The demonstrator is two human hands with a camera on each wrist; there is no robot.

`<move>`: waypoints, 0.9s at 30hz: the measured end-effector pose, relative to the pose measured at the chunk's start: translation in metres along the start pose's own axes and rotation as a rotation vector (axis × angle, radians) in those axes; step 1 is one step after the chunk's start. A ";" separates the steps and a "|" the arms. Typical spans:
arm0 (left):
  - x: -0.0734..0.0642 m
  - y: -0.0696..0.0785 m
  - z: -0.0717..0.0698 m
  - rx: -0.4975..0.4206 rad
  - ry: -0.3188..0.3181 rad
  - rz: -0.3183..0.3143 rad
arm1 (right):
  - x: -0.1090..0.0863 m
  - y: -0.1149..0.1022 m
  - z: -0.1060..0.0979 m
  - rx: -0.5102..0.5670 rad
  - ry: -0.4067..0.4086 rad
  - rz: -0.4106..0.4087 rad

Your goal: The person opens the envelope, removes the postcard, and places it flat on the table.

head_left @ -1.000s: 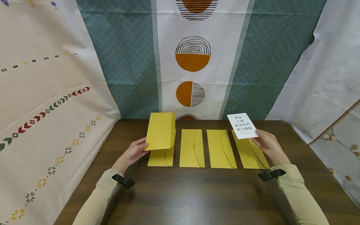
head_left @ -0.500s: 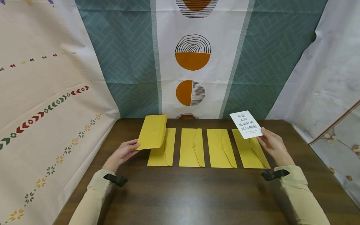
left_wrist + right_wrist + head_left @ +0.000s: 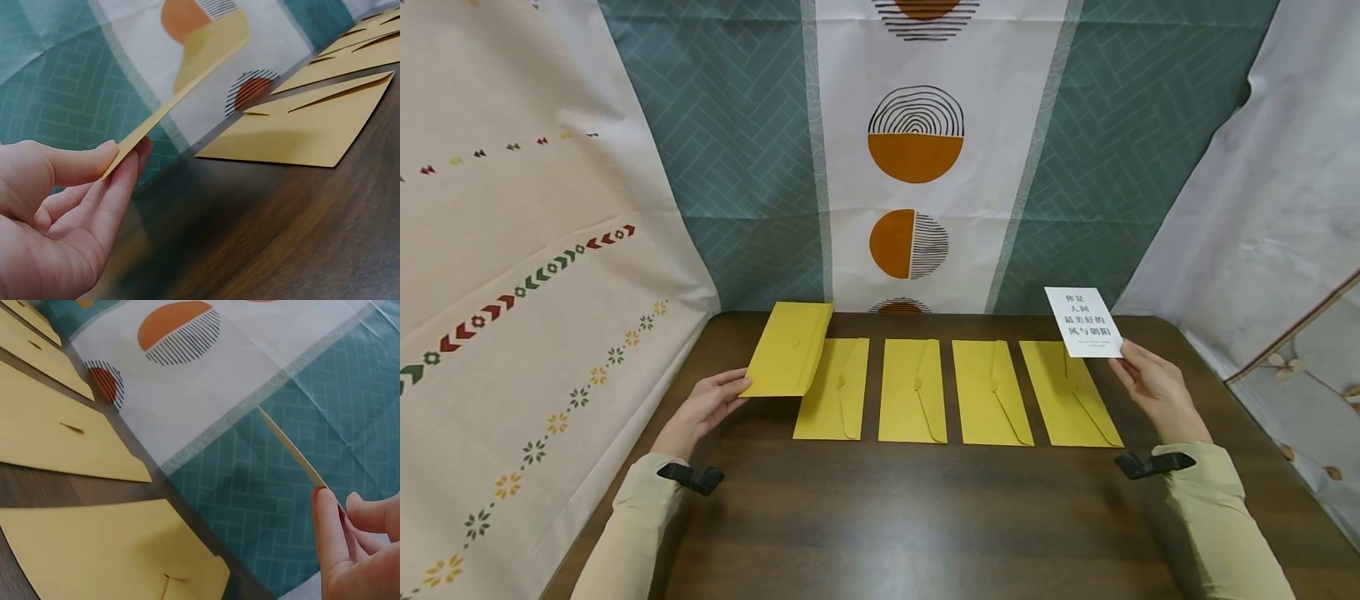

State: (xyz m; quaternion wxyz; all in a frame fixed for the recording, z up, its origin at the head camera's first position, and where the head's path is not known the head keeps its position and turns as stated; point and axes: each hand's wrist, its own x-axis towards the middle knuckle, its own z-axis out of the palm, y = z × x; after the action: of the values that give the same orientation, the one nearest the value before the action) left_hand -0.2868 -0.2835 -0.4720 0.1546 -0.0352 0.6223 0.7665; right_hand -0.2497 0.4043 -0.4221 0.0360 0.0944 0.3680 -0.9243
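At the left, my left hand (image 3: 703, 408) pinches the lower left corner of a yellow envelope (image 3: 786, 350), raised above the table and partly covering the leftmost envelope (image 3: 831, 412) below. The left wrist view shows the raised envelope (image 3: 150, 115) nearly edge-on between thumb and fingers. Over on the right, my right hand (image 3: 1157, 392) holds a white card (image 3: 1084, 323) printed with dark Chinese characters by its lower right corner. The card hangs above the top of the rightmost envelope (image 3: 1071, 408). Seen from the right wrist, the card (image 3: 290, 447) is a thin edge.
Several yellow envelopes, including two middle ones, (image 3: 913, 400) lie in a row on the dark wooden table (image 3: 880, 517), flap sides up. A teal and white patterned cloth (image 3: 917, 167) hangs right behind the table. Light cloths (image 3: 535, 375) flank both sides.
My left hand has carried its envelope leftward, uncovering more of the leftmost envelope on the table. My right hand has moved rightward with the card, now held more upright in view.
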 end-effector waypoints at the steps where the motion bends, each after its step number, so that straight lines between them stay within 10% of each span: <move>1: 0.000 0.001 -0.001 -0.008 0.012 0.005 | 0.000 -0.002 -0.002 0.008 -0.004 0.000; 27: -0.007 0.004 -0.017 -0.142 0.174 0.002 | -0.002 -0.029 -0.046 0.069 -0.049 0.085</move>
State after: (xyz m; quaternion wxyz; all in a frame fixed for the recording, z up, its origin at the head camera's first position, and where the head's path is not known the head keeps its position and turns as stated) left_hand -0.2835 -0.3017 -0.4703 0.0965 -0.1119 0.5775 0.8029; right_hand -0.2445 0.4574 -0.4348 0.0808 0.0883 0.3305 -0.9362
